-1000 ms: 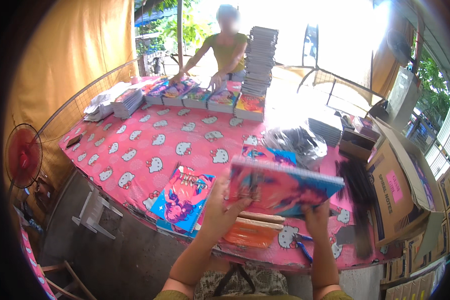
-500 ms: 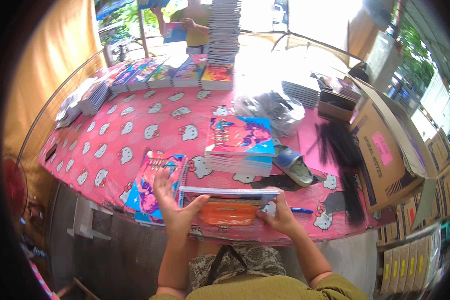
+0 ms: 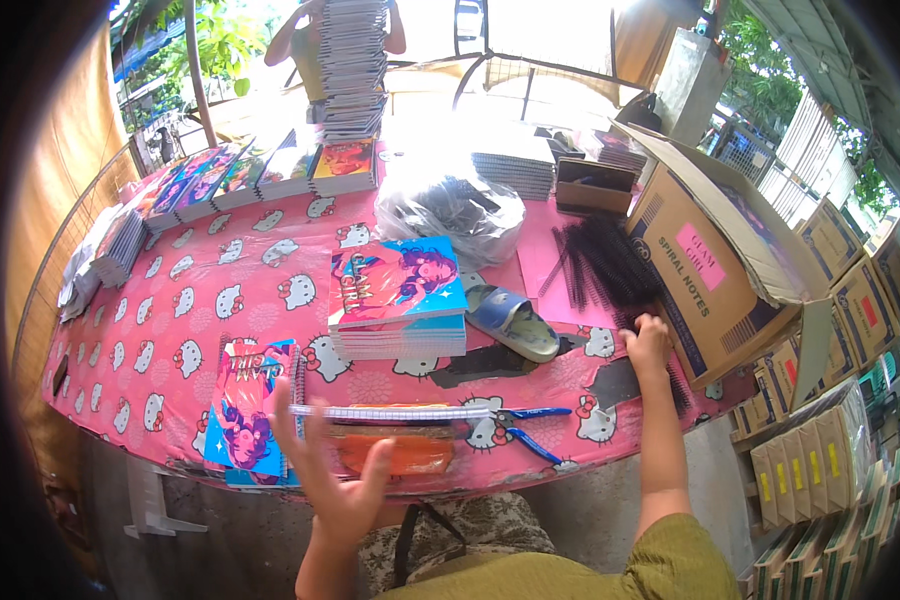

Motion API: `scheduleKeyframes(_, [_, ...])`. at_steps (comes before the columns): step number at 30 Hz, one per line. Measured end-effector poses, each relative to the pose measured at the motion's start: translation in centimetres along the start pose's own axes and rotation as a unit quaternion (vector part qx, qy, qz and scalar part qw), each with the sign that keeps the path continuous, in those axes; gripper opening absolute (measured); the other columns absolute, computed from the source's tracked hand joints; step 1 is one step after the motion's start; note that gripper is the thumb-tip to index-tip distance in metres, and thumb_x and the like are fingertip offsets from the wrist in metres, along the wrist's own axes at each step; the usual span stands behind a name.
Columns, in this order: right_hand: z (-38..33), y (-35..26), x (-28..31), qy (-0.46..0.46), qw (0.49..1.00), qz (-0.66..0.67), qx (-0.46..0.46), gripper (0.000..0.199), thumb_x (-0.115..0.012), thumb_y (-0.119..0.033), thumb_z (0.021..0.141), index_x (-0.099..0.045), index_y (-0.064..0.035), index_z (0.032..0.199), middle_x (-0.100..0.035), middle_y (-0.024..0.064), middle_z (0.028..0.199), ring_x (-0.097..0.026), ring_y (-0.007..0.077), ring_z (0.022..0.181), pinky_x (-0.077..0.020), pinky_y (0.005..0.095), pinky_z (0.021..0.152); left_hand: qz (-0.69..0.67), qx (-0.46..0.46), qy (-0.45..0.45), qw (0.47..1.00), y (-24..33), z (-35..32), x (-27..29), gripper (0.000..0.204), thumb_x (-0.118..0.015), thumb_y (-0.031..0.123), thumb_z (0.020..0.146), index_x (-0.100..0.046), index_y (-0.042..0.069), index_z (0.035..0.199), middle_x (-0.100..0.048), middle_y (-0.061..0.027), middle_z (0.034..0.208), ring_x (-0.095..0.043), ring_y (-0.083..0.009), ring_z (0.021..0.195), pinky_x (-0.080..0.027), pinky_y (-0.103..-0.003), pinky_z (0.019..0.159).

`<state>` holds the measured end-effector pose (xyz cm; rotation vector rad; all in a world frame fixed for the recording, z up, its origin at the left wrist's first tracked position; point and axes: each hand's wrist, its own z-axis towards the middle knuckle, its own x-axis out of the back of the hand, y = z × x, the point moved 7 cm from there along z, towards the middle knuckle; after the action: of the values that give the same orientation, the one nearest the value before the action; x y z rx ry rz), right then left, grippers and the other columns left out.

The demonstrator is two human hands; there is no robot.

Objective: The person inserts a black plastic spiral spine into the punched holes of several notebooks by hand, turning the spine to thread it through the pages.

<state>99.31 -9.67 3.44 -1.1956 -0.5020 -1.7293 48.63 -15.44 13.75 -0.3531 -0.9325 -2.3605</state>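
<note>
My left hand (image 3: 338,500) is open, its fingers spread beside the left end of a white-edged stack of pages (image 3: 400,412). The pages lie lengthwise across an orange-and-brown block (image 3: 398,453) at the table's near edge. On the right, my right hand (image 3: 648,345) has its fingers curled at the lower end of a pile of black spiral binding coils (image 3: 610,268), closed on a coil. Between the hands lie blue-handled pliers (image 3: 535,432). Left of the pages sits a colourful spiral notebook (image 3: 247,415), and beyond them a stack of matching covers (image 3: 400,285).
A blue slide sandal (image 3: 515,322) rests right of the cover stack. Behind it are a clear plastic bag (image 3: 450,210) and a small brown box (image 3: 592,186). A large carton (image 3: 725,270) stands at right. Notebook piles line the far edge; a person stands behind a tall stack (image 3: 354,70).
My right hand has left the right end of the pages and moved right to the black coils. My left hand's fingers have spread. The pliers show more fully, and the view has shifted right.
</note>
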Motion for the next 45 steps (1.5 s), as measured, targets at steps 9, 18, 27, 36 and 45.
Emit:
scheduleKeyframes(9, [0.6,-1.0,1.3,0.015,0.989,0.095,0.115,0.017,-0.07,-0.01,0.079,-0.069,-0.0028,0.095,-0.062,0.0146,0.091,-0.062,0.0341,0.086,-0.0496,0.0418,0.079,0.184,-0.109,-0.249,0.945,3.2,0.3,-7.4,0.057,-0.064,0.035,0.087,-0.05,0.012,0.137,-0.045,-0.0132,0.14,-0.042,-0.0267,0.128,-0.008,-0.058,0.112])
scheduleKeyframes(18, [-11.9,-20.3,13.1,-0.09,0.821,0.485,0.287,0.027,-0.077,-0.002,0.073,-0.073,-0.0038,0.1,-0.063,0.0072,0.085,-0.063,0.0149,0.071,-0.05,0.0274,0.06,-0.006,-0.077,-0.085,0.993,2.6,1.5,-6.0,0.02,-0.075,0.026,0.078,-0.071,0.011,0.09,-0.067,-0.0019,0.091,-0.061,-0.0187,0.088,-0.032,-0.04,0.091])
scheduleKeyframes(27, [-12.2,-22.0,12.9,-0.205,0.777,0.531,0.268,0.024,-0.079,-0.003,0.072,-0.073,-0.0017,0.095,-0.062,0.0055,0.085,-0.059,0.0133,0.073,-0.0467,0.0259,0.062,-0.021,-0.061,-0.073,0.995,2.7,1.3,-5.9,0.018,-0.078,0.024,0.075,-0.07,0.011,0.086,-0.063,-0.0001,0.08,-0.057,-0.0174,0.076,-0.034,-0.036,0.084])
scheduleKeyframes(36, [-12.7,-22.9,13.8,-0.12,0.825,0.443,0.329,0.024,-0.068,-0.007,0.086,-0.063,-0.0014,0.108,-0.063,0.0096,0.081,-0.062,0.0173,0.069,-0.0495,0.0311,0.059,-0.001,-0.053,-0.07,0.996,2.7,1.4,-6.0,0.023,-0.079,0.025,0.072,-0.069,0.012,0.087,-0.064,0.0002,0.083,-0.058,-0.0179,0.081,-0.035,-0.036,0.084])
scheduleKeyframes(45, [-13.3,-24.5,14.9,-0.087,0.821,0.409,0.39,0.015,-0.069,-0.012,0.083,-0.062,-0.0053,0.093,-0.061,0.0095,0.086,-0.063,0.027,0.076,-0.0505,0.036,0.059,0.001,-0.066,-0.072,0.995,2.5,1.1,-6.2,0.022,-0.081,0.023,0.069,-0.069,0.013,0.085,-0.065,0.0011,0.082,-0.059,-0.0174,0.08,-0.035,-0.036,0.084])
